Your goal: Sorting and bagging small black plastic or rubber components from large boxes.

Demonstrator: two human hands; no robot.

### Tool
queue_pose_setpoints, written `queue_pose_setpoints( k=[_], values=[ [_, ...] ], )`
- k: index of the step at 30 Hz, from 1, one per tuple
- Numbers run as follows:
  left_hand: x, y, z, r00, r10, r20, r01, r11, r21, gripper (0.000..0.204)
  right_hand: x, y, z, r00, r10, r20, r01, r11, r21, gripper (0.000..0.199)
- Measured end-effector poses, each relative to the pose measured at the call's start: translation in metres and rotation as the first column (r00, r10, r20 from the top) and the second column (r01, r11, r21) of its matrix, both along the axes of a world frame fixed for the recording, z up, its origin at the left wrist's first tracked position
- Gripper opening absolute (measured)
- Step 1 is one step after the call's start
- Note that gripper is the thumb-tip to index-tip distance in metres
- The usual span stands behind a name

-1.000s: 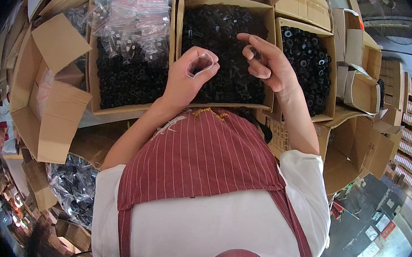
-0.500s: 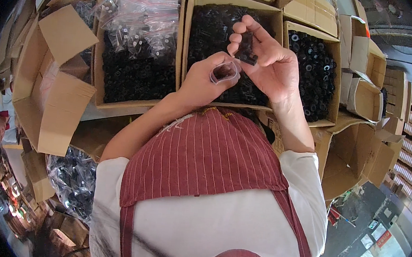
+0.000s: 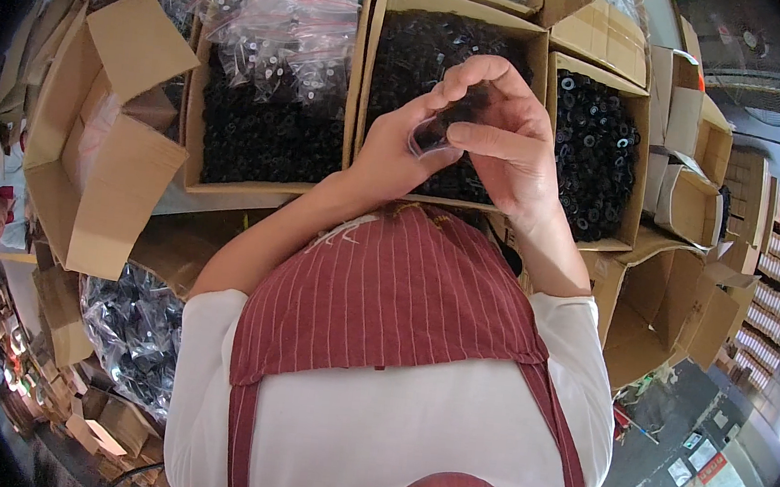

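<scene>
Head view: both hands' fingers (image 3: 475,139) pinch a small clear bag (image 3: 430,135) above the middle carton (image 3: 368,82).

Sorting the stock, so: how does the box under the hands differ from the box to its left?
The middle box shows only loose black parts; the left box also has clear plastic bags heaped over its far half. Both hands, left hand and right hand, meet above the middle box; none is over the left box. Both are open brown cardboard holding small black pieces.
</scene>
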State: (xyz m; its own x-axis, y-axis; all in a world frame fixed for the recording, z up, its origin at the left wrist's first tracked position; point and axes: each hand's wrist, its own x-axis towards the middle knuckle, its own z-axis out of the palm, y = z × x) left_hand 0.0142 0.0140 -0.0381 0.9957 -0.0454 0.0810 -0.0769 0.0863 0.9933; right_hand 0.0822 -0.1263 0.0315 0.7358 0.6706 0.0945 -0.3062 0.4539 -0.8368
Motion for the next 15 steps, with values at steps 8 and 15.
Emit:
queue_pose_setpoints(
  k=[8, 15],
  values=[
    [0.003, 0.003, 0.009, 0.993, 0.049, 0.105, -0.062, 0.99, 0.128, 0.048, -0.007, -0.002, 0.008, 0.999, 0.004, 0.045, -0.004, 1.0, 0.018, 0.028],
    [0.002, 0.008, 0.02, 0.99, 0.014, 0.141, -0.031, 0.993, 0.118, 0.032, 0.004, -0.019, 0.014, 0.902, -0.253, 0.351, 0.31, 0.944, -0.114, 0.023]
  ],
)
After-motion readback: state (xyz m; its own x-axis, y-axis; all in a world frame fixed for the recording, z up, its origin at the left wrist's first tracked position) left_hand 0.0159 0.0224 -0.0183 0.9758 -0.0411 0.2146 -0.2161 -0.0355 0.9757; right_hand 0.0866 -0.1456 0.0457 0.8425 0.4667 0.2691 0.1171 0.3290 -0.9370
